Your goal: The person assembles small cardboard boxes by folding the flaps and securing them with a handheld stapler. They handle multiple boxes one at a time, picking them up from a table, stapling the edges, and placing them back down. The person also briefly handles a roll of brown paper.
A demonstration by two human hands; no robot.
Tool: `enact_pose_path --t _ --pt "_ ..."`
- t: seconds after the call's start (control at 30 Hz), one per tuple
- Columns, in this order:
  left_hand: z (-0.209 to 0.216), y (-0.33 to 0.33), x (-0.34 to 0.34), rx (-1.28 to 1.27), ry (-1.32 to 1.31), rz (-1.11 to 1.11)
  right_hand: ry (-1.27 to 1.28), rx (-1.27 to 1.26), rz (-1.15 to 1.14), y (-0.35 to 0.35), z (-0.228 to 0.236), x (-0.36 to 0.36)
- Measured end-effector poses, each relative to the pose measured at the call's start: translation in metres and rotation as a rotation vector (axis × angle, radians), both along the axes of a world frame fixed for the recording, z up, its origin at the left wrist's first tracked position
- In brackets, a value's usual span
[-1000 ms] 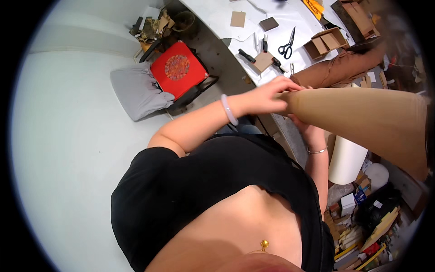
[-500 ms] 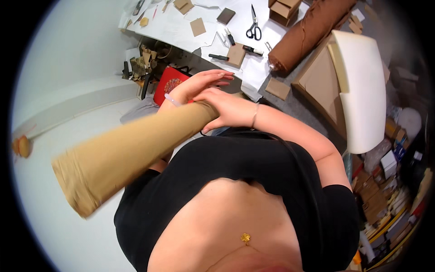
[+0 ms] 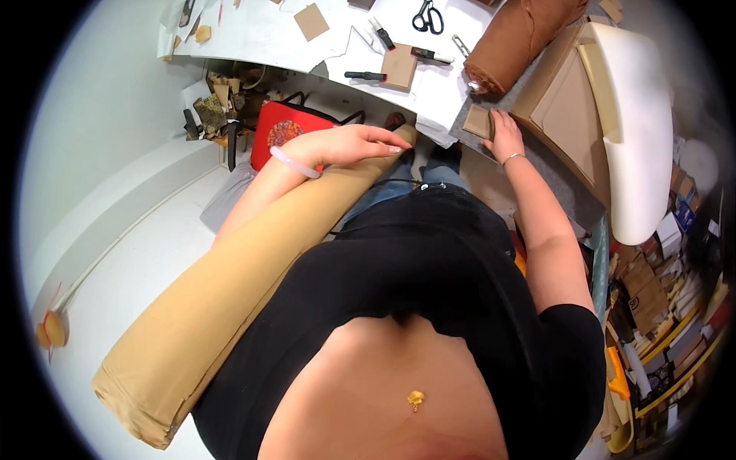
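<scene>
A long tan roll of fabric (image 3: pixel 222 299) leans across my left side, from the floor side up to the table edge. My left hand (image 3: pixel 349 144) lies flat on top of its upper end, fingers stretched out, a pale bracelet on the wrist. My right hand (image 3: pixel 504 134) rests on the grey mat at the table's edge, fingers touching a small brown square piece (image 3: pixel 478 120). A brown fabric roll (image 3: pixel 517 37) lies just beyond that hand.
The white table (image 3: pixel 268 34) carries scissors (image 3: pixel 426 15), a knife, a pen and several brown cardboard squares. A red bag (image 3: pixel 287 130) stands under the table. A white foam seat form with a tan panel (image 3: pixel 613 115) is at the right, cluttered shelves beyond.
The tan roll has swung from my right side across to my left and tilted down. My right hand let go of it and moved to the small brown piece on the table.
</scene>
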State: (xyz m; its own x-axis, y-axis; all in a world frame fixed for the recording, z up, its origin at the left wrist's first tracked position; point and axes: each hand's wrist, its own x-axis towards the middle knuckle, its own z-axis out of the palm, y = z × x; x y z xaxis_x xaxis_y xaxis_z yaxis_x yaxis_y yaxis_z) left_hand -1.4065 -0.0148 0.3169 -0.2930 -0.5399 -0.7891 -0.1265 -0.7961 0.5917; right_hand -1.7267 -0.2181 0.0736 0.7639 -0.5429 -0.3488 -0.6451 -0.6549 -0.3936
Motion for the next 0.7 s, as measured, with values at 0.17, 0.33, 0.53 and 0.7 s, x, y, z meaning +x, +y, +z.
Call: enact_pose_path --t 0.17,0.33,0.53,0.7 --pt "-0.008 0.010 0.010 -0.036 -0.118 -0.067 0.090 -0.071 0.041 0.006 -0.019 0.002" --pt "-0.008 0.020 0.012 -0.063 -0.171 -0.106 0.043 -0.030 -0.002 0.007 -0.015 0.000" --pt "-0.006 0.026 0.027 -0.070 -0.115 0.088 -0.268 -0.047 0.200 0.028 -0.002 0.056" --pt "0.002 0.045 0.046 -0.101 -0.139 0.142 -0.393 -0.154 0.226 0.021 -0.002 0.159"
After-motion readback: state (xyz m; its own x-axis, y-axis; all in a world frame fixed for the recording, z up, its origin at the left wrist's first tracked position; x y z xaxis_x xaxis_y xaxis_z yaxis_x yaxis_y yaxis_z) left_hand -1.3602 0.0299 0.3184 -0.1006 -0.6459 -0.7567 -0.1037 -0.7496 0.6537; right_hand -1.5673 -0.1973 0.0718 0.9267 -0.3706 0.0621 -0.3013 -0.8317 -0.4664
